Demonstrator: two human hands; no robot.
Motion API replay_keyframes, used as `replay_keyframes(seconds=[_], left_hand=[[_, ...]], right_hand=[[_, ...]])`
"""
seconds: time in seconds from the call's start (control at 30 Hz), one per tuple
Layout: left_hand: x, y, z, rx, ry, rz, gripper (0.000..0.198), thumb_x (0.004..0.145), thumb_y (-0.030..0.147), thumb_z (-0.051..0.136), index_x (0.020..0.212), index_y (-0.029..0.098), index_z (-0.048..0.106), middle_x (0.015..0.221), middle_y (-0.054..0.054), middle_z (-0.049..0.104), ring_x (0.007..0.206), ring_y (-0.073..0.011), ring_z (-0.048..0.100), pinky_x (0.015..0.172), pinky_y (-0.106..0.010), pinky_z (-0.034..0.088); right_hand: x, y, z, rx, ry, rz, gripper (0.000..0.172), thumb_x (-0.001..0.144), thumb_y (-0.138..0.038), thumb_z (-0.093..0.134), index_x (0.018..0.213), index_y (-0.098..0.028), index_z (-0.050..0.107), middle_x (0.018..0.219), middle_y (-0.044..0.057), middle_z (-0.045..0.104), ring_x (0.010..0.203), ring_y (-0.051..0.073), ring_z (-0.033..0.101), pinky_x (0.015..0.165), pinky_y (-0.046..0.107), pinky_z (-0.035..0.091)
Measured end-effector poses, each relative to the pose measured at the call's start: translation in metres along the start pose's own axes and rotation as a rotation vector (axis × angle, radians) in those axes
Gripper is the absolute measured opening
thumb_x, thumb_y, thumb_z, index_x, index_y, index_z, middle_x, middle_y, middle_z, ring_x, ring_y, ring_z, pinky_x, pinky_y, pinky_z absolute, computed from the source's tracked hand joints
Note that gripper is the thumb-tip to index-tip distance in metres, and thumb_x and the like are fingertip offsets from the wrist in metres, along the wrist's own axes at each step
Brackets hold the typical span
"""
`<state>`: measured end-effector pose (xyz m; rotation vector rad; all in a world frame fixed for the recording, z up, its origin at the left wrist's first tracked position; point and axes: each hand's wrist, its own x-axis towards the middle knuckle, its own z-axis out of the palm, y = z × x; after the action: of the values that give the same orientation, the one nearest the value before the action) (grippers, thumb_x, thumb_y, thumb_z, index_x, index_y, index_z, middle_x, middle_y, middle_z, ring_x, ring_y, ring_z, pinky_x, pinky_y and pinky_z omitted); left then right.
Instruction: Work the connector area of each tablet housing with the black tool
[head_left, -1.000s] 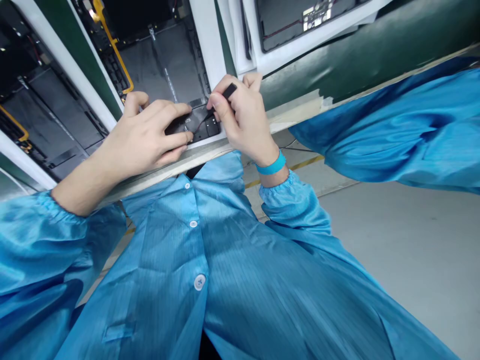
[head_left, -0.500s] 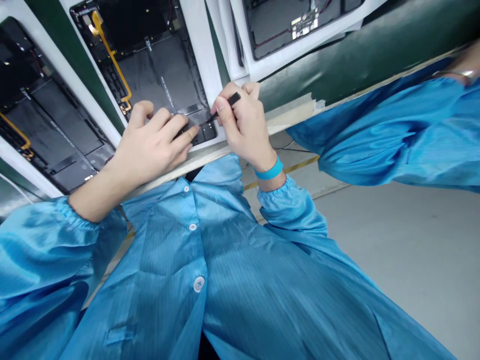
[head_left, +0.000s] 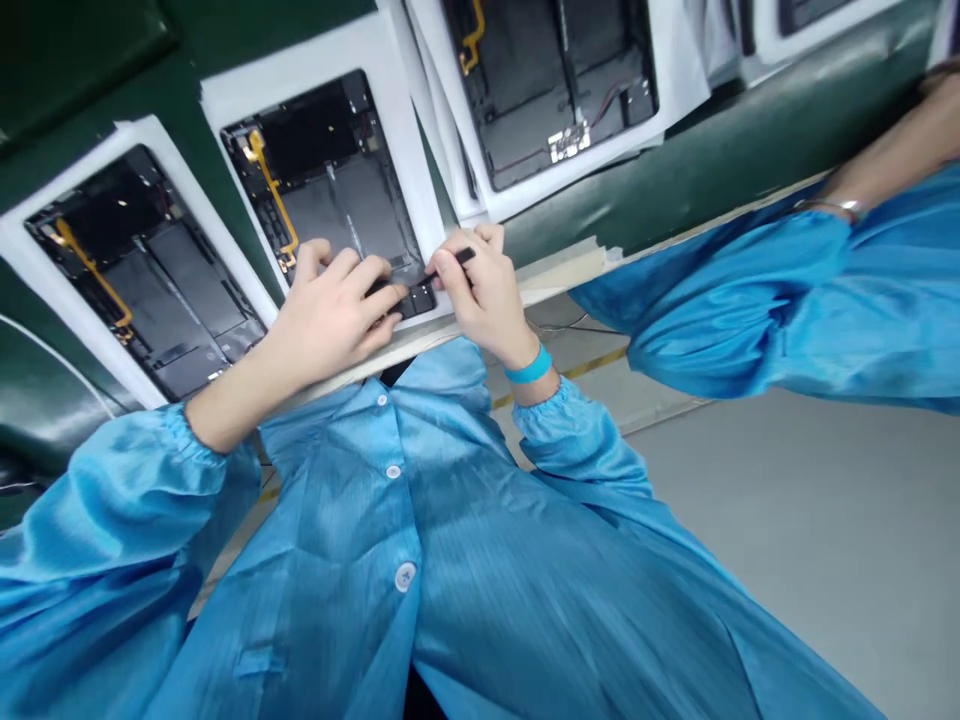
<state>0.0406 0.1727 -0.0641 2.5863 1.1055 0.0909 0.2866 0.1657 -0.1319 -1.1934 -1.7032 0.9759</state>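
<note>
Now R hand [head_left: 484, 300] firmly pinches slim black tweezers [head_left: 457, 262], tip on matte black pad [head_left: 417, 298] at lower edge of open tablet chassis [head_left: 337, 190]; L hand [head_left: 330, 310] half-curled over pad, gripping nothing.

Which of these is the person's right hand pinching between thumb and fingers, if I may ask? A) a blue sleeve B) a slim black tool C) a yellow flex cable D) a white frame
B: the slim black tool sticks out from between the thumb and fingers of the right hand.
</note>
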Motion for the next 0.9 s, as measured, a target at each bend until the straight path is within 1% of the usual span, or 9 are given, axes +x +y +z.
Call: replay_keyframes(seconds=[0.07, 0.17, 0.27, 0.37, 0.43, 0.57, 0.63, 0.77, 0.9], left_hand=[[0.002, -0.019, -0.011, -0.063, 0.044, -0.033, 0.043, 0.119, 0.048, 0.049, 0.145, 0.029, 0.076, 0.144, -0.013, 0.075, 0.131, -0.0382, 0.071, 0.118, -0.069, 0.042], [0.01, -0.074, -0.029, -0.123, 0.193, -0.226, 0.046, 0.115, 0.049, 0.052, 0.15, 0.029, 0.073, 0.156, -0.015, 0.069, 0.15, -0.0383, 0.061, 0.124, -0.063, 0.042], [0.028, -0.141, -0.046, -0.148, 0.244, -0.438, 0.053, 0.107, 0.044, 0.056, 0.152, 0.02, 0.072, 0.164, -0.019, 0.063, 0.155, -0.0378, 0.057, 0.127, -0.055, 0.045], [0.052, -0.182, -0.062, -0.12, 0.122, -0.544, 0.057, 0.099, 0.039, 0.062, 0.147, 0.012, 0.074, 0.151, -0.017, 0.072, 0.144, -0.0355, 0.064, 0.127, -0.048, 0.047], [0.066, -0.185, -0.074, -0.076, -0.032, -0.582, 0.056, 0.093, 0.035, 0.068, 0.144, 0.015, 0.076, 0.142, -0.014, 0.076, 0.135, -0.0344, 0.069, 0.12, -0.043, 0.051], [0.086, -0.159, -0.095, -0.021, -0.311, -0.671, 0.07, 0.084, 0.031, 0.078, 0.152, 0.021, 0.07, 0.136, -0.011, 0.077, 0.127, -0.0348, 0.073, 0.105, -0.036, 0.055], [0.09, -0.146, -0.103, -0.015, -0.355, -0.701, 0.064, 0.083, 0.03, 0.079, 0.145, 0.017, 0.074, 0.131, -0.012, 0.078, 0.124, -0.0354, 0.073, 0.101, -0.036, 0.055], [0.089, -0.136, -0.111, -0.074, -0.389, -0.731, 0.032, 0.084, 0.029, 0.074, 0.111, 0.015, 0.083, 0.104, -0.01, 0.079, 0.11, -0.034, 0.076, 0.092, -0.035, 0.054], [0.074, -0.123, -0.118, -0.214, -0.351, -0.728, 0.035, 0.092, 0.031, 0.063, 0.119, 0.019, 0.081, 0.112, -0.006, 0.081, 0.114, -0.0284, 0.076, 0.09, -0.031, 0.054]], right_hand=[[-0.001, -0.007, 0.0, 0.088, 0.113, 0.051, 0.058, 0.121, -0.068, 0.041, 0.095, -0.026, 0.071, 0.087, 0.001, 0.07, 0.093, 0.022, 0.068, 0.112, 0.049, 0.055], [-0.008, -0.018, 0.003, 0.33, 0.344, 0.182, 0.055, 0.115, -0.07, 0.056, 0.088, -0.026, 0.072, 0.092, 0.003, 0.073, 0.097, 0.021, 0.071, 0.105, 0.042, 0.059], [-0.022, -0.029, 0.008, 0.619, 0.381, 0.362, 0.052, 0.105, -0.073, 0.073, 0.082, -0.027, 0.074, 0.121, 0.005, 0.081, 0.127, 0.026, 0.073, 0.123, 0.046, 0.057], [-0.044, -0.042, 0.011, 0.74, 0.369, 0.489, 0.049, 0.099, -0.072, 0.081, 0.081, -0.026, 0.076, 0.142, 0.006, 0.08, 0.147, 0.031, 0.068, 0.14, 0.056, 0.044], [-0.061, -0.049, 0.012, 0.75, 0.375, 0.528, 0.048, 0.098, -0.07, 0.083, 0.081, -0.026, 0.077, 0.149, 0.007, 0.079, 0.155, 0.032, 0.064, 0.145, 0.059, 0.037], [-0.084, -0.058, 0.017, 0.727, 0.385, 0.574, 0.046, 0.1, -0.069, 0.081, 0.084, -0.026, 0.08, 0.157, 0.007, 0.076, 0.164, 0.033, 0.057, 0.149, 0.061, 0.03], [-0.087, -0.058, 0.021, 0.718, 0.387, 0.577, 0.047, 0.1, -0.071, 0.079, 0.085, -0.026, 0.08, 0.159, 0.007, 0.075, 0.165, 0.032, 0.056, 0.15, 0.061, 0.027], [-0.085, -0.057, 0.028, 0.677, 0.384, 0.572, 0.052, 0.097, -0.076, 0.08, 0.084, -0.026, 0.081, 0.161, 0.007, 0.074, 0.168, 0.033, 0.053, 0.151, 0.06, 0.022], [-0.083, -0.056, 0.028, 0.665, 0.398, 0.556, 0.053, 0.096, -0.076, 0.081, 0.082, -0.026, 0.079, 0.161, 0.008, 0.074, 0.166, 0.033, 0.054, 0.149, 0.059, 0.025]])
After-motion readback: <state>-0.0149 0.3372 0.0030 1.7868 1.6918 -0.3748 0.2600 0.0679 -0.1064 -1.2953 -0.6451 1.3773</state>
